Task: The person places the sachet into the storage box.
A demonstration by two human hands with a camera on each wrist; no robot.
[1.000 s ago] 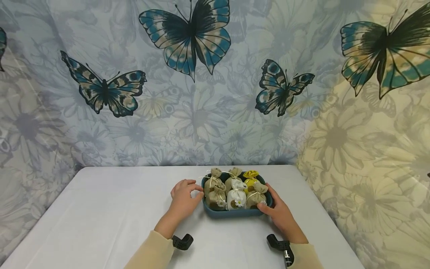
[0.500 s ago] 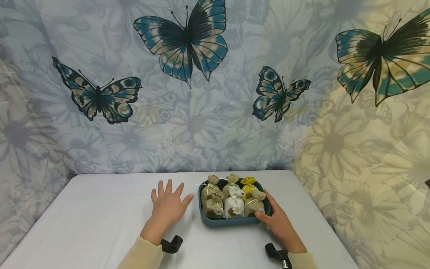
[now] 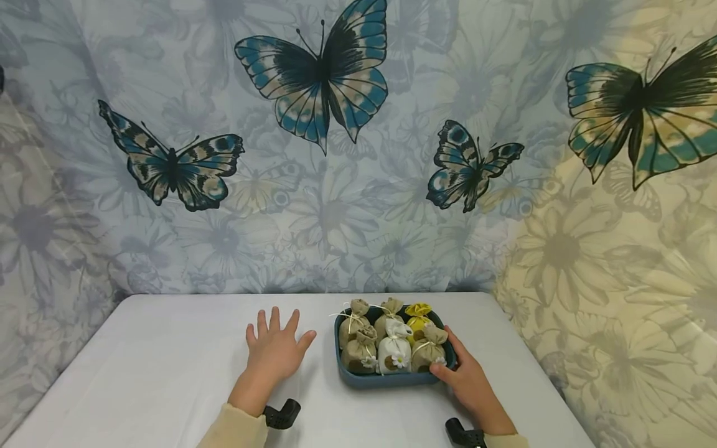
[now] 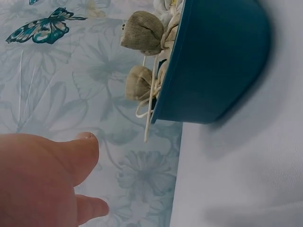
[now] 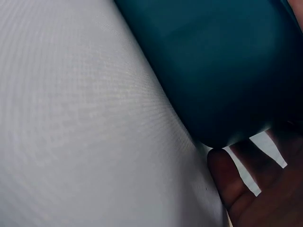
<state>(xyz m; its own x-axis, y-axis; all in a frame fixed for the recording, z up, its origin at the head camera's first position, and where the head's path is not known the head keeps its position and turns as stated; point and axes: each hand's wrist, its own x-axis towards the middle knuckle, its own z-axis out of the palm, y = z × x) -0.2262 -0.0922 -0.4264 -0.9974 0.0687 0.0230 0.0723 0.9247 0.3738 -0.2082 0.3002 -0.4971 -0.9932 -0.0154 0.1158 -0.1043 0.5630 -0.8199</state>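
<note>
A dark blue plastic tub (image 3: 386, 381) stands on the table, filled with several small drawstring pouches. Most are beige, such as the front-left pouch (image 3: 358, 356); a white pouch (image 3: 394, 350) has a daisy on it, and a yellow pouch (image 3: 417, 318) sits at the back right. My right hand (image 3: 467, 379) holds the tub's right end, thumb at the front corner and fingers (image 5: 227, 175) against the end wall. To the left of the tub, my left hand (image 3: 274, 351) is spread with its fingers straight, apart from the tub. It holds nothing.
A white cloth covers the table (image 3: 168, 373). Behind it hangs a fabric backdrop (image 3: 336, 249) with butterflies and flowers, which also runs along the sides. Black wrist cameras (image 3: 282, 414) sit on both wrists.
My left hand has left the tub's left end, moved left and spread its fingers. My right hand stays on the tub. The head view has shifted slightly.
</note>
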